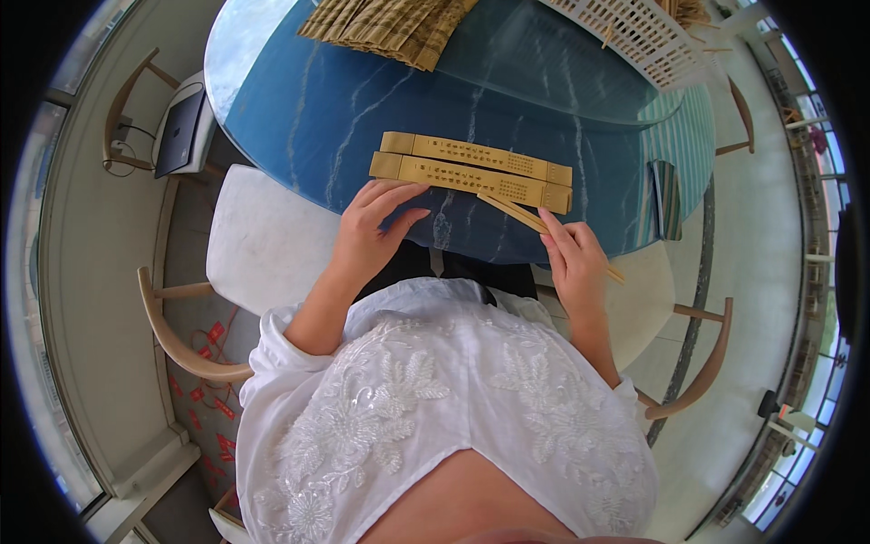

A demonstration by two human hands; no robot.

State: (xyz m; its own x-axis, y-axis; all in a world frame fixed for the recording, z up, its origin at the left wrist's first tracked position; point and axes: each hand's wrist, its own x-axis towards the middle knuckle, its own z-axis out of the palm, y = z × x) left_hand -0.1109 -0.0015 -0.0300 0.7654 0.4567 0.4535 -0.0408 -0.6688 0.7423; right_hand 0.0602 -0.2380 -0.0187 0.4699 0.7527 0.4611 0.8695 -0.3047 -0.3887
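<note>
Two long, flat gold-brown paper chopstick sleeves with dark printing lie side by side on the blue table: a far sleeve (453,150) and a near sleeve (435,172). My left hand (370,227) is at the near edge of the near sleeve, its fingers stretched out and the thumb apart, gripping nothing. Between the thumb and fingers of my right hand (577,258) is a pair of pale wooden chopsticks (510,210). They slant across, with their far end at the near sleeve's lower edge and the other end sticking out below my hand.
A fanned stack of similar paper sleeves (385,32) lies at the far left of the marbled table (353,100). Toward the far right stands a white perforated basket (639,41) with chopsticks in and around it. A striped dark packet (666,199) sits near the right edge. A laptop (179,131) rests on a chair.
</note>
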